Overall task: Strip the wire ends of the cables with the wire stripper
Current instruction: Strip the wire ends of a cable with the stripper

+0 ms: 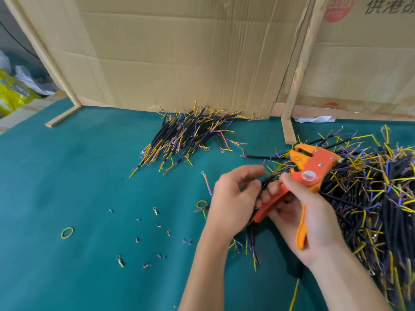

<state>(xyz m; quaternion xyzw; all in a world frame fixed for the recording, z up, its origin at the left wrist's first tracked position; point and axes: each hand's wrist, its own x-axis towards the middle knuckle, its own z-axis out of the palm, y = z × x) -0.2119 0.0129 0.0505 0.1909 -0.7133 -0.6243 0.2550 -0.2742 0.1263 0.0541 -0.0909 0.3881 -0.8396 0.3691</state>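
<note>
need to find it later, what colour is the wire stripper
Orange, with lighter orange-yellow handles, wire stripper; head view.

Cardboard box: red stamp "360 PCS", black "供港" (rest cut off).

This looks like a small makeshift assembly workshop rather than a home or office. A workbench covered in green felt is walled in by flattened cardboard sheets propped on rough wooden battens. Heaps of short black cables and scattered insulation offcuts point to repetitive piecework.
</note>
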